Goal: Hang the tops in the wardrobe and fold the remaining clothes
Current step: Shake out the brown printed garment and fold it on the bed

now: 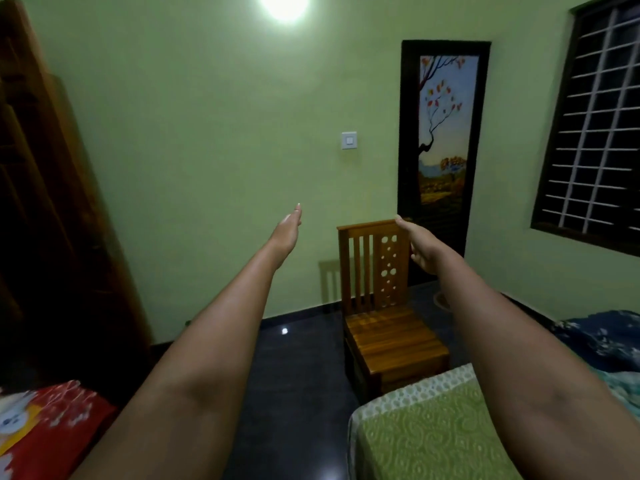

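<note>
Wardrobe (pixel 52 202) dark, contents perhaps hidden, left hand (pixel 289 225) fingers straight, right hand (pixel 420 242) fingers relaxed, empty

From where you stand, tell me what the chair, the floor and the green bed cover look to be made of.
Chair: wood with a warm, slightly glossy finish; slatted seat and back show grain lines.
Floor: dark polished stone or tile, probably; it mirrors a point of light.
Green bed cover: soft woven or quilted fabric, matte, with a raised swirl pattern; exact fibre unclear.
</note>
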Action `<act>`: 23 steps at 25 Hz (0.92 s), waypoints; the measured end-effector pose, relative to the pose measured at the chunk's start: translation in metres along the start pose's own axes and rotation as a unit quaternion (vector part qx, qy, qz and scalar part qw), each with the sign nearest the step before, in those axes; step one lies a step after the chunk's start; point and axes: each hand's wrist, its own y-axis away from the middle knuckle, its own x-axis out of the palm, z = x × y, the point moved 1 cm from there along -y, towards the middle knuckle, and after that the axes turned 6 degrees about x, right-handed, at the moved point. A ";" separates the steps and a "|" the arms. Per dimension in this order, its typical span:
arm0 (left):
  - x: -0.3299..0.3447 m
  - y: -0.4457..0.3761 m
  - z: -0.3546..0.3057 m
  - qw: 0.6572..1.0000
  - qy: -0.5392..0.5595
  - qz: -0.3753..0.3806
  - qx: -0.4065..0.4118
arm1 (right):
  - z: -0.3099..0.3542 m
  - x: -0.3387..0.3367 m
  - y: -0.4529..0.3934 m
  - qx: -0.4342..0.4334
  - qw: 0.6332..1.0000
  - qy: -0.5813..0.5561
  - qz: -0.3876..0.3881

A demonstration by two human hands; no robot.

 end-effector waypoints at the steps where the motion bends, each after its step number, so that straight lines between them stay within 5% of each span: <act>1: 0.016 -0.032 -0.004 1.000 -0.003 0.017 0.008 | 0.008 -0.015 -0.021 -0.006 1.000 -0.015 -0.013; 5: 0.087 -0.137 -0.013 0.997 0.046 0.056 0.036 | 0.016 -0.086 -0.091 -0.007 0.996 -0.017 -0.092; 10: 0.228 -0.212 -0.008 0.976 0.062 0.205 0.040 | -0.011 -0.188 -0.102 0.043 0.972 -0.025 -0.228; 17: 0.417 -0.264 -0.071 0.905 0.111 0.390 0.128 | -0.016 -0.323 -0.058 0.045 0.894 -0.040 -0.444; 23: 0.510 -0.306 -0.077 0.852 0.114 0.492 0.137 | -0.026 -0.367 -0.046 0.111 0.823 -0.039 -0.556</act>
